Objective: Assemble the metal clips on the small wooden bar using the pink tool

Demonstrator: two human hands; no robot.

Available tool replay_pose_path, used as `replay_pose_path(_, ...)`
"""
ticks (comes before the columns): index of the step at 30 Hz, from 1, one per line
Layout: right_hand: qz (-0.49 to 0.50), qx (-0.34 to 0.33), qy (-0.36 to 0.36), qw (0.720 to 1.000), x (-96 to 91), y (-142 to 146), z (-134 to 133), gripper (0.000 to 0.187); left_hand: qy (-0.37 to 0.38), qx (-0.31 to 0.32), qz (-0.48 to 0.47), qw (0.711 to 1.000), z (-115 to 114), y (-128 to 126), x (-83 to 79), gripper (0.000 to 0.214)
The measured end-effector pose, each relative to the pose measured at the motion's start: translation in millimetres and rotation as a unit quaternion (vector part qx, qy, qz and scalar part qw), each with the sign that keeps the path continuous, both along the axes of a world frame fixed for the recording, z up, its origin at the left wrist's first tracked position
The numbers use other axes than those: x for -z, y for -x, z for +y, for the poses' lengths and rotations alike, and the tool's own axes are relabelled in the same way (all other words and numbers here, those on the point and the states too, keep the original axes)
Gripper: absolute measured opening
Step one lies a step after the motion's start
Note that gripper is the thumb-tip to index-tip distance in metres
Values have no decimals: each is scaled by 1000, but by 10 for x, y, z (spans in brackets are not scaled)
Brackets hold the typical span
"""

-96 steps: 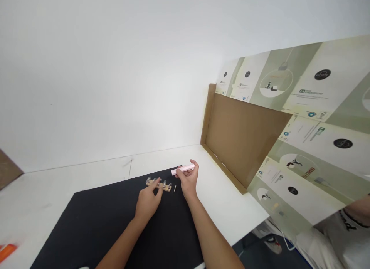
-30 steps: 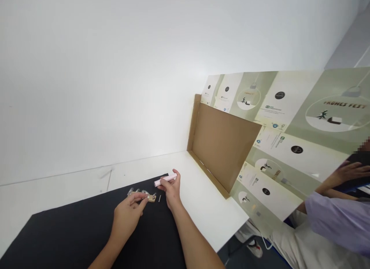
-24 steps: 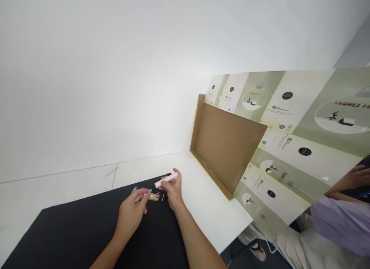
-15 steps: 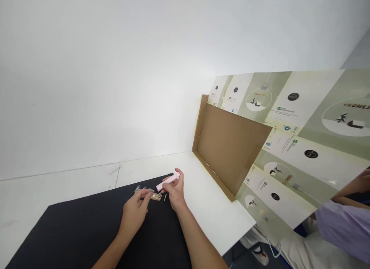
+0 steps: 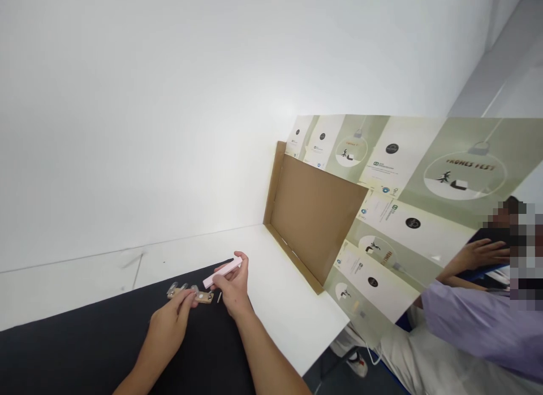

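My right hand (image 5: 234, 284) pinches the pink bar (image 5: 221, 273) between thumb and fingers, keeping it raised clear of the wooden strip with metal fittings (image 5: 204, 297) on the black mat (image 5: 85, 361), while my left hand (image 5: 168, 326) curls against the strip, whether gripping I cannot tell.

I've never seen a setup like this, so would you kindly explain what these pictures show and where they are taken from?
No machine is involved: these are a person's two bare hands, seen from a camera worn on their head, looking forward and down. The right hand holds a pink rectangular bar. The left hand reaches a tan strip with small metal fittings, which lies on a black mat on a white table. A thin pin lies beside the strip. At the right is another person's lilac sleeve.
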State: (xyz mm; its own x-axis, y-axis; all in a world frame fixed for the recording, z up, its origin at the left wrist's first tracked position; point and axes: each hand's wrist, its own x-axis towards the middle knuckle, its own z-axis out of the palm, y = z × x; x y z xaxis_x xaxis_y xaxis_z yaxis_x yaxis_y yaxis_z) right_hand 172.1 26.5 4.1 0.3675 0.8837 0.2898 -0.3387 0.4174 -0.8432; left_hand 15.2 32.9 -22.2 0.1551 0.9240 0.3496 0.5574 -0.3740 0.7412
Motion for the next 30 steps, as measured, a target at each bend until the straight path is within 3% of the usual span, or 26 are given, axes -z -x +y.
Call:
replay_pose_path(6,1,51,8,999,-29,-28,16,68,2,7,20,1000,16,12,-2,42)
replay_pose_path(15,7,10,3,1000,-34,-3,-8,68,27,18,3,999,-40,4,-98,38)
replay_pose_path(22,26,60,4,998,1,-25,68,69,9,24,26,999,82,28,71,36)
replay_pose_path(26,19,47,10,999,-12,-29,43,68,0,28,29,999,140,32,153,36)
replay_pose_path(30,14,15,-1,1000,-30,-14,7,69,5,30,21,999,114,20,126,39)
